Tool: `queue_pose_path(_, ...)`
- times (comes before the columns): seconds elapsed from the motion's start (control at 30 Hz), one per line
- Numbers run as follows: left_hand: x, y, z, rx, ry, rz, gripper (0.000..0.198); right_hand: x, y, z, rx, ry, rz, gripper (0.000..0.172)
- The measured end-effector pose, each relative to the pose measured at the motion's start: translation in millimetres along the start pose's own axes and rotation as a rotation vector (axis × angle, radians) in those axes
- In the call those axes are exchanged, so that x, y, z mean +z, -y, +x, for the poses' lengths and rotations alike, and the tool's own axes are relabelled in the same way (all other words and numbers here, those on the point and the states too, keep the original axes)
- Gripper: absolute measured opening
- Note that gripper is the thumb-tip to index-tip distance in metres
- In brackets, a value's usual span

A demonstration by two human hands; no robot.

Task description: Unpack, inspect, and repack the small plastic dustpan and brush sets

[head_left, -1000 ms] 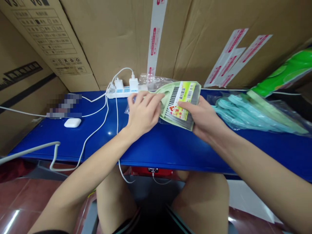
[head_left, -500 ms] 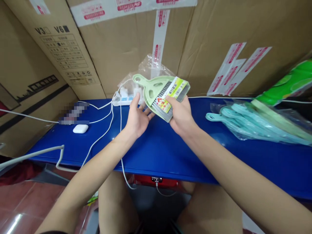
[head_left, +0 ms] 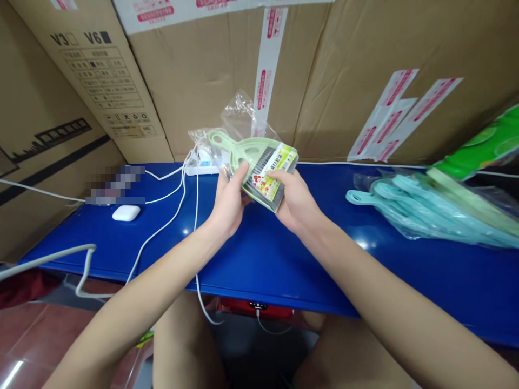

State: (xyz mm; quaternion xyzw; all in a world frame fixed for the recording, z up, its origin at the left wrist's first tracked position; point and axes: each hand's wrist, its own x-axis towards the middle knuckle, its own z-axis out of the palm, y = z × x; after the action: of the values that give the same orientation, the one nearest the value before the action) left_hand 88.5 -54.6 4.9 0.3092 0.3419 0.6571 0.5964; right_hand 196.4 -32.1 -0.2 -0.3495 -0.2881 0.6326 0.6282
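Holding a pale green dustpan (head_left: 254, 153) with a grey-bristled brush (head_left: 259, 174) seated in it, both hands on the set, up off the table, mid-frame. Pan handle points up-left toward the power strip (head_left: 198, 169). Left hand (head_left: 229, 202): narrow grip on the lower-left edge, thumb on the front, fingers curled round behind. Right hand (head_left: 294, 202): narrow grip from the other side, thumb on the printed label card (head_left: 279, 170), fingers under the pan. Hands close together, set held between them, tilted. Clear plastic bag (head_left: 239, 116) sits crumpled just behind the handle, against the cardboard boxes (head_left: 211, 70) that wall off the back of the blue table (head_left: 259, 259). White cables (head_left: 183, 202) run from the strip across the table, and at least one drops over the front edge. White case (head_left: 126, 213) lies left of the hands, beside a blurred patch (head_left: 115, 185). Right side: teal dustpans (head_left: 421, 205), stacked in clear plastic, well apart from the right hand. Green package (head_left: 482, 143) sits beyond them. Red box (head_left: 253, 308) shows under the table, between the person's legs (head_left: 186, 340).
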Motion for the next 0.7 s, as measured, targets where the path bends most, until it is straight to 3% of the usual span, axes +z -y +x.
queue_pose_path(0.17,2.6,2,-9,0.034,0.088,0.058,0.072,0,0,-2,0.017,-0.036,-0.025,0.056)
queue_pose_path(0.47,2.4,2,-5,-0.004,-0.027,0.104,0.068,-4,5,-1,0.072,-0.05,-0.077,0.044)
queue_pose_path(0.7,1.2,-3,-6,-0.08,-0.003,0.103,0.071,-7,11,3,0.119,-0.134,-0.128,0.043)
